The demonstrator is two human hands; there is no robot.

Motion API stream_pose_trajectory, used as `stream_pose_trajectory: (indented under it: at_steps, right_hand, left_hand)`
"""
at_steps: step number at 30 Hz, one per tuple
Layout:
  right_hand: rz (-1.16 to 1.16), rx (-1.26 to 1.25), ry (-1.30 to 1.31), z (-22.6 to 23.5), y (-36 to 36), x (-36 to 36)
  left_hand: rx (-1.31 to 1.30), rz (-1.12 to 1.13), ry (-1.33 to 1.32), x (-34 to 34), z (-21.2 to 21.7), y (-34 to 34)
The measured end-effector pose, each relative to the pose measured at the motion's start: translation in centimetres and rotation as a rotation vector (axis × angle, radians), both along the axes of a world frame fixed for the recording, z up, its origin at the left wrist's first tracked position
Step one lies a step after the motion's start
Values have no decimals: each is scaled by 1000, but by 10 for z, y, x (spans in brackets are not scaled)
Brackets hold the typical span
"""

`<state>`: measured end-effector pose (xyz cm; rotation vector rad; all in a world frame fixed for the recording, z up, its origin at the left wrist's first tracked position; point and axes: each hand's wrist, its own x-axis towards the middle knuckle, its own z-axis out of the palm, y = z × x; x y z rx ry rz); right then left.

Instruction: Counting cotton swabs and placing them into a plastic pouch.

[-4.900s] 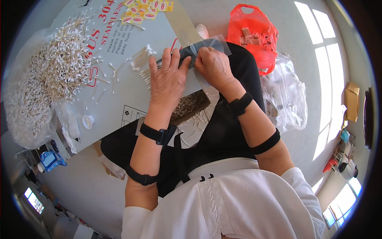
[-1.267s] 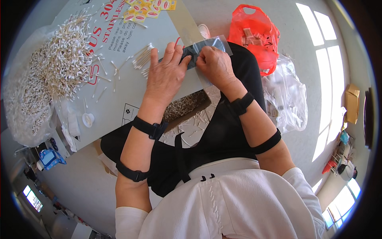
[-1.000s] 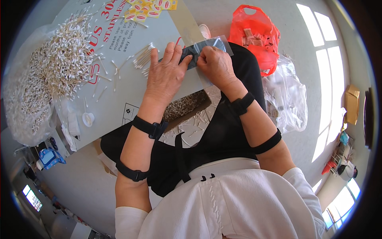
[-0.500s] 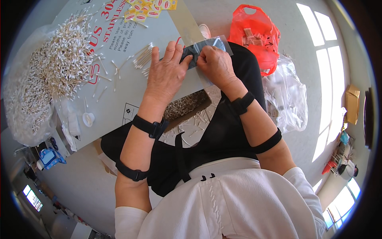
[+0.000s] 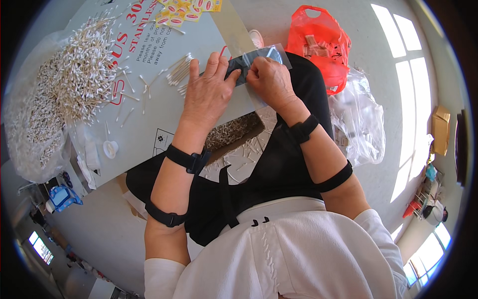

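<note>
My left hand (image 5: 208, 92) lies flat, fingers spread, on a small clear plastic pouch (image 5: 251, 59) at the edge of a grey cardboard sheet (image 5: 149, 109). My right hand (image 5: 269, 79) pinches the same pouch from the right, fingers curled. A small bundle of cotton swabs (image 5: 180, 70) lies just left of my left hand. A big heap of cotton swabs (image 5: 74, 74) covers the sheet's far left.
An orange plastic bag (image 5: 318, 42) with small items sits beyond my right hand. A clear plastic bag (image 5: 361, 122) lies on the floor at right. Yellow labels (image 5: 186, 9) lie at the sheet's top. Loose swabs (image 5: 231, 134) fill a box under the sheet.
My left hand has slid a little along the pouch and its fingers have spread. The right hand has stayed on the pouch's right end.
</note>
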<state>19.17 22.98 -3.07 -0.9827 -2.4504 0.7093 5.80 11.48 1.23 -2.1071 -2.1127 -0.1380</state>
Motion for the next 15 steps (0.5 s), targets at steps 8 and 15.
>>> stream_pose_trajectory:
  at_steps: [8, 15]
  right_hand:
    - [-3, 1, 5, 0, -1, 1]
    - [-5, -2, 1, 0, -1, 0]
  left_hand:
    - [-23, 24, -11, -7, -1, -8]
    - [-69, 41, -8, -3, 1, -6]
